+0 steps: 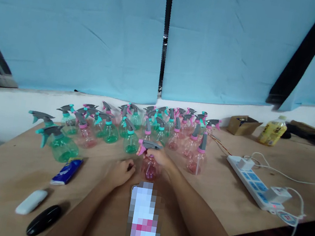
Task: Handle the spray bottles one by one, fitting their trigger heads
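In the head view, the right hand (161, 155) is wrapped around the neck of a translucent pink plastic spray bottle with a grey and pink trigger head (151, 169), which stands upright, or nearly so, at the centre of the pale wood-look worktop (220, 176); whether its base touches the surface I cannot tell. The left hand (121, 172) rests just left of it, loosely curled; whether it pinches anything I cannot tell.

The step in hand looks like handling this one bottle, gripped by its narrow neck. The next move probably calls for a steady grip there, keeping the bottle upright and clear of the blurred, pale, phone-like slab (143, 219) on the near side.

The bottle's body is glossy, rounded and thin-looking, against the more opaque, angular trigger head. On the far side crowd similar translucent green and pink spray bottles (111, 132), squat and see-through. Near left lie a crinkled, shiny blue packet (67, 171), a smooth white rounded case (32, 202) and a glossy black elongated oval case (44, 220). To the right sits a hard white plastic power strip with blue sockets (251, 184).
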`<state>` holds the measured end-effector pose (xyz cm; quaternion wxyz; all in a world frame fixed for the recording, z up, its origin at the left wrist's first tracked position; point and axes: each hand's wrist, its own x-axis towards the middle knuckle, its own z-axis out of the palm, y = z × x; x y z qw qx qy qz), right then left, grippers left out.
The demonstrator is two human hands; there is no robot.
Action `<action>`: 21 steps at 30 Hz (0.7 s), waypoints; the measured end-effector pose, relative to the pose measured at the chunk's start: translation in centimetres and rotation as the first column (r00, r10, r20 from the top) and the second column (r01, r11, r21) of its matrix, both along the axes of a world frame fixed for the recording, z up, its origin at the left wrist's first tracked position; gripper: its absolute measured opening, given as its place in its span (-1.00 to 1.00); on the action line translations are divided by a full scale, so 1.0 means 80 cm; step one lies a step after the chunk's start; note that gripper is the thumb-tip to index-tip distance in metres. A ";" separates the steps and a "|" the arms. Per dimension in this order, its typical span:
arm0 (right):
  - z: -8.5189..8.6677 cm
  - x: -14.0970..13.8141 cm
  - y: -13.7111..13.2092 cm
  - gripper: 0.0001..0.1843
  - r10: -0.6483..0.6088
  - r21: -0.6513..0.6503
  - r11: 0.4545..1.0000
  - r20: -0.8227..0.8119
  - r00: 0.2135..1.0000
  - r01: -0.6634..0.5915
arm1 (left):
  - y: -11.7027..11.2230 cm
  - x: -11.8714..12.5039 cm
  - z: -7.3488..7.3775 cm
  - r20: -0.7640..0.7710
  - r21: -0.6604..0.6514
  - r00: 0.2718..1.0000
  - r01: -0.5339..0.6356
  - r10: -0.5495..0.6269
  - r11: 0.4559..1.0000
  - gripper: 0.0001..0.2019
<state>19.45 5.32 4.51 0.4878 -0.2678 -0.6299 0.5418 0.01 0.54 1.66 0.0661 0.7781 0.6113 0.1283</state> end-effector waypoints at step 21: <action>-0.028 -0.015 0.014 -0.96 -0.131 -0.019 0.991 -0.087 0.988 0.130 | -0.008 0.002 -0.009 0.050 -0.009 0.998 0.040 -0.039 0.999 -0.79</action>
